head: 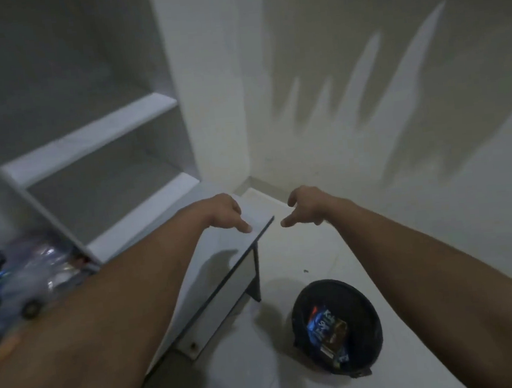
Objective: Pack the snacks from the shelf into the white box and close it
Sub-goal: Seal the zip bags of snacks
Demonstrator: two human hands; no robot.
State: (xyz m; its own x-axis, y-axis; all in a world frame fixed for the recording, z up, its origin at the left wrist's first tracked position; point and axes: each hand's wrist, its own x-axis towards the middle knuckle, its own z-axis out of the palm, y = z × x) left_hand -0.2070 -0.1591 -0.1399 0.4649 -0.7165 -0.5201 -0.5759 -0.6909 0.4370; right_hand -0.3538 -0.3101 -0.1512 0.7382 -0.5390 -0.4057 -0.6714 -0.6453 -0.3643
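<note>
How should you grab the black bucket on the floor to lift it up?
Grip the black bucket by its round rim, coming straight down from above. It stands upright on the floor with its mouth open to the top, so the rim is the free edge; no handle shows. Wrappers lie inside, so keep it level. Both hands look empty: left hand, right hand.

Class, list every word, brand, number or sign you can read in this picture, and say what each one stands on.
None can be read.
Blue wrapper in the black bin: white lettering, too blurred to read.
Packets at left: print blurred, unreadable.
</note>
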